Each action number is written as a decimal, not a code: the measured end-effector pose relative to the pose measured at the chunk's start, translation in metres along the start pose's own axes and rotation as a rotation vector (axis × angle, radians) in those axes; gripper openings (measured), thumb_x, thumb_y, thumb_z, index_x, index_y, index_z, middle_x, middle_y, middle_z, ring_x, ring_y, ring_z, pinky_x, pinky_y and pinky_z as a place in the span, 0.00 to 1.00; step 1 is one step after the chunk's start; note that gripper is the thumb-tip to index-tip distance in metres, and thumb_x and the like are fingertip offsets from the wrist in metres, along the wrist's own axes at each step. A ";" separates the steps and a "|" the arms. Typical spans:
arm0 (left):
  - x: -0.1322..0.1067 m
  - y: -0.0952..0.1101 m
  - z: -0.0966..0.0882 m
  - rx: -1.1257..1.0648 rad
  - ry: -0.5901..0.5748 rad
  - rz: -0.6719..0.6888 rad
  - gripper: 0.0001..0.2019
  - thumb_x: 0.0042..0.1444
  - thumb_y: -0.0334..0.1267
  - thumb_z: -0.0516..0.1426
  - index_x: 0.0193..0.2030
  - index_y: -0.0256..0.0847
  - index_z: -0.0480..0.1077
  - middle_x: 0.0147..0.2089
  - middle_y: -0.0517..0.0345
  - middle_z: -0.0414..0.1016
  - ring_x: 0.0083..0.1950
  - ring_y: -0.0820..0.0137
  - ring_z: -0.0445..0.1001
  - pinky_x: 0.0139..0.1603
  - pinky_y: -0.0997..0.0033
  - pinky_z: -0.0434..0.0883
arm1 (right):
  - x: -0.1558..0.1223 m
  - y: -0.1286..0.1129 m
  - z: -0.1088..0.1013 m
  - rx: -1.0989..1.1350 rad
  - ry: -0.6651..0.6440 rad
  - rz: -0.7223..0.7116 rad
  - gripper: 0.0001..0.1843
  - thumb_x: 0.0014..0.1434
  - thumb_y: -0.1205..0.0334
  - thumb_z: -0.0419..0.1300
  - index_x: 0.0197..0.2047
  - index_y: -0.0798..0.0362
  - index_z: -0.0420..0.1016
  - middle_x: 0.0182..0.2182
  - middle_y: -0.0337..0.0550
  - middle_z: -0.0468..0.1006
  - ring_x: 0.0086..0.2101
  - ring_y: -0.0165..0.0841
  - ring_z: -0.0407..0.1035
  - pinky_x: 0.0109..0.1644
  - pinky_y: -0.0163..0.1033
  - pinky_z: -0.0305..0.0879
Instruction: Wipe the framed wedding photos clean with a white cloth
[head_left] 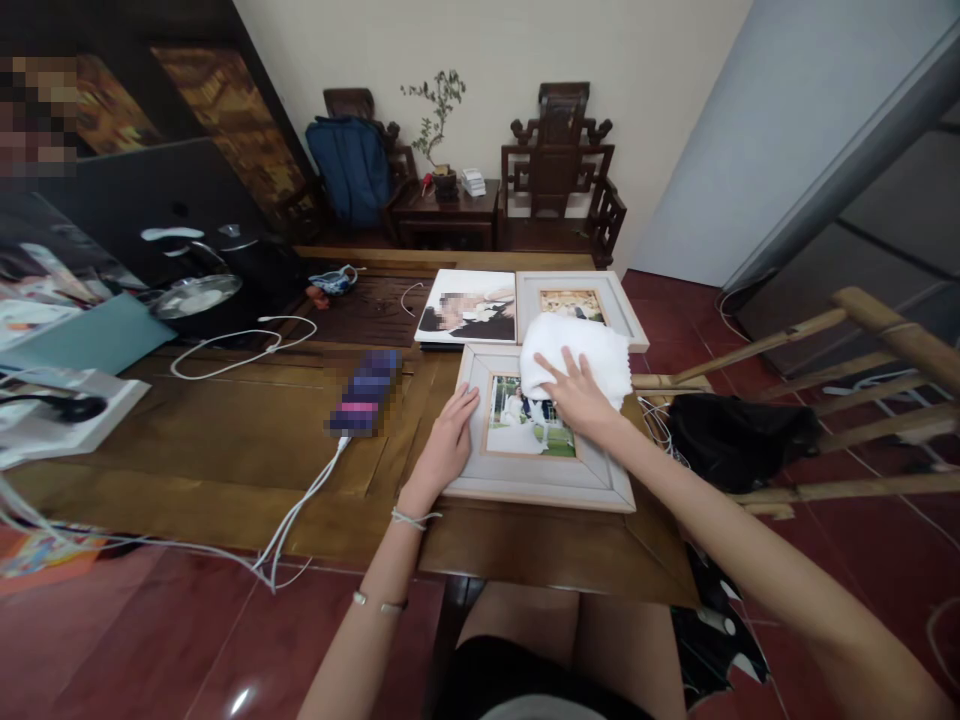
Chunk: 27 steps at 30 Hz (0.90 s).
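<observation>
A white-framed photo (pixel 536 475) lies flat on the wooden table (pixel 240 440) in front of me. My left hand (pixel 448 445) rests on its left edge, fingers curled over the frame border. My right hand (pixel 577 395) lies flat with fingers spread on a white cloth (pixel 577 350), pressing it onto the upper right part of the frame's glass. Behind it lie a second white frame (pixel 622 315) and an unframed photo print (pixel 469 310).
A power strip (pixel 366 392) with white cables sits left of the frame. A kettle and tea tray stand at the far left. A black bag (pixel 739 430) hangs on a bamboo rack at right. Dark wooden chairs (pixel 559 170) line the back wall.
</observation>
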<state>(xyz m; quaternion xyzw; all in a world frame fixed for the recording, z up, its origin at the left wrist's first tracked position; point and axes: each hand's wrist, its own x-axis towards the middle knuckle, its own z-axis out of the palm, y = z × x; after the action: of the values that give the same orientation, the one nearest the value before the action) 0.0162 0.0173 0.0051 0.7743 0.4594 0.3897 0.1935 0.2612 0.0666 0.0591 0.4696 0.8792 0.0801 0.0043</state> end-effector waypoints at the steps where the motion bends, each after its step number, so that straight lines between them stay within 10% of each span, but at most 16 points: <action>1: 0.000 0.000 0.000 0.006 0.000 -0.005 0.23 0.61 0.25 0.43 0.62 0.37 0.63 0.64 0.45 0.64 0.70 0.63 0.53 0.69 0.49 0.55 | -0.007 -0.007 -0.003 0.002 -0.022 -0.004 0.26 0.53 0.79 0.50 0.52 0.54 0.75 0.67 0.47 0.52 0.64 0.62 0.40 0.61 0.71 0.44; 9: 0.000 0.004 0.002 0.050 0.011 -0.018 0.24 0.60 0.25 0.43 0.63 0.36 0.61 0.66 0.44 0.61 0.70 0.64 0.52 0.69 0.50 0.54 | -0.107 -0.088 -0.067 0.281 -0.386 -0.146 0.30 0.49 0.77 0.57 0.55 0.48 0.72 0.67 0.50 0.51 0.62 0.63 0.46 0.58 0.69 0.54; 13: -0.001 0.002 0.002 0.049 0.000 0.005 0.25 0.60 0.25 0.44 0.64 0.38 0.60 0.66 0.45 0.60 0.70 0.63 0.51 0.69 0.48 0.53 | -0.108 -0.100 -0.060 0.326 -0.328 -0.210 0.28 0.51 0.76 0.55 0.55 0.49 0.72 0.68 0.46 0.49 0.63 0.63 0.41 0.60 0.71 0.50; 23: 0.000 0.000 0.000 0.051 -0.021 0.015 0.23 0.62 0.26 0.43 0.62 0.35 0.61 0.65 0.42 0.62 0.71 0.62 0.51 0.69 0.48 0.55 | 0.004 0.005 -0.006 0.061 0.001 -0.040 0.28 0.52 0.79 0.52 0.55 0.53 0.71 0.68 0.45 0.49 0.65 0.59 0.35 0.62 0.73 0.39; 27: 0.000 0.001 0.001 0.020 -0.002 -0.001 0.23 0.61 0.26 0.43 0.62 0.36 0.62 0.65 0.43 0.63 0.70 0.62 0.52 0.69 0.48 0.55 | 0.000 0.002 -0.009 0.052 -0.040 -0.106 0.24 0.53 0.75 0.55 0.53 0.55 0.73 0.66 0.49 0.53 0.64 0.60 0.37 0.61 0.74 0.40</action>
<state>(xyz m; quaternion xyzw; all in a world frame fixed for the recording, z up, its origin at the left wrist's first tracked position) 0.0177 0.0167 0.0052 0.7763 0.4636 0.3843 0.1865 0.2622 0.0667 0.0682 0.4237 0.9045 0.0475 0.0141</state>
